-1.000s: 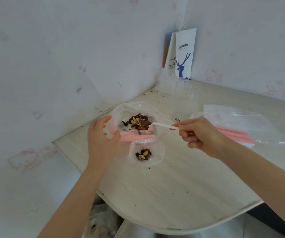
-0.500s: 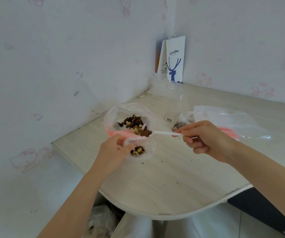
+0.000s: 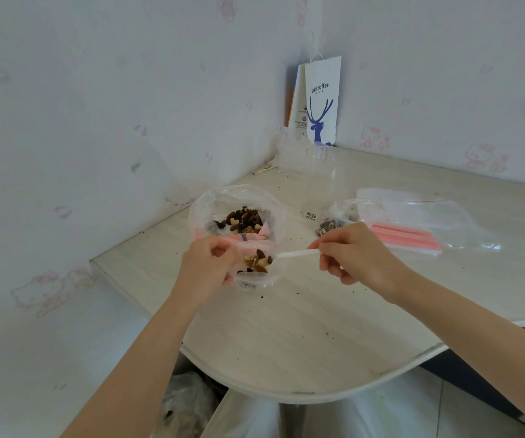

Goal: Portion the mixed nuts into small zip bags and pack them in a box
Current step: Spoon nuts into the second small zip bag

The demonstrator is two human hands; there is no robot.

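Head view, items listed by size.

Table [image 3: 318,327]: pale wood-grain top set into a wall corner, with a curved near edge. Dark crumbs are scattered over it.

Stack of empty zip bags [image 3: 450,216]: lies flat toward the right edge, pink zip strips on the side facing the near edge.

Large bag [image 3: 223,200]: clear plastic, mouth open, close to the left edge by the wall. It contains the mixed nuts [image 3: 242,219].

Paper bag [image 3: 322,99]: white with a blue deer print, upright in the far corner.

Clear cup [image 3: 321,178]: upright, just in front of the paper bag.

Left hand [image 3: 204,267]: just in front of the large bag. Its fingers are curled and grip the rim of the small zip bag [image 3: 254,279], holding the mouth open.

Right hand [image 3: 355,254]: near the table centre, fingers closed in a pinch on the handle of the white spoon [image 3: 297,253].

Second small bag [image 3: 340,216]: at the left end of the stack, partly hidden behind the right hand, nuts visible inside.

Small zip bag: between the large bag and the near edge, with a small portion of nuts inside. Whether its base rests on the table cannot be determined.

White spoon: roughly level, bowl end at the small zip bag's mouth.
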